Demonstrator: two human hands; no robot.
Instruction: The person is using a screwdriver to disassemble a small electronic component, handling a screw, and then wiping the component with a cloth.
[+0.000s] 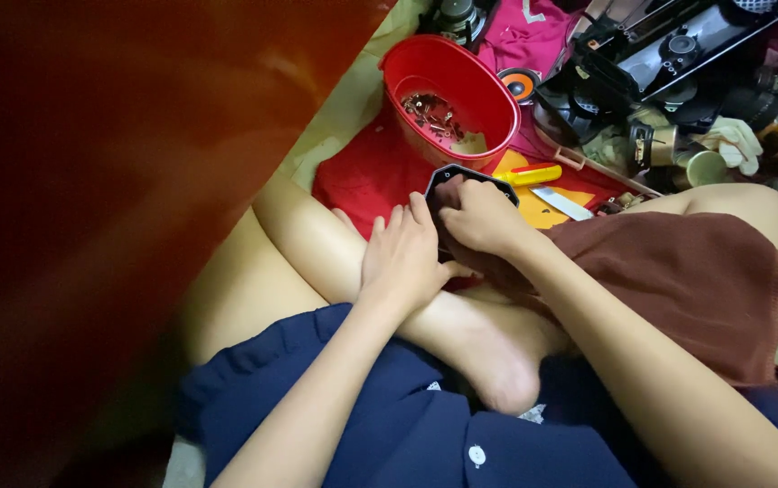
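The right hand (pixel 484 217) is curled shut on a flat black plate with angled corners (pixel 470 181). Its fingers fold over the near edge of the plate and hide much of it. The left hand (pixel 404 258) lies just beside the plate, touching its side. Its fingers are stretched out loose, not gripping; I cannot tell if its thumb holds anything. Both hands rest over the person's crossed legs.

Just past the plate stands a red plastic bowl (pixel 488 86) with a small heap of screws (pixel 432 113) at the bottom. Beside the plate, on the right, lie a yellow and red utility knife (pixel 531 174) and a bare blade (pixel 562 203) on yellow paper (pixel 542 212). A red cloth (pixel 366 172) lies under the plate and the bowl. Farther off past the knife sits a pile of dark machine parts (pixel 660 54).
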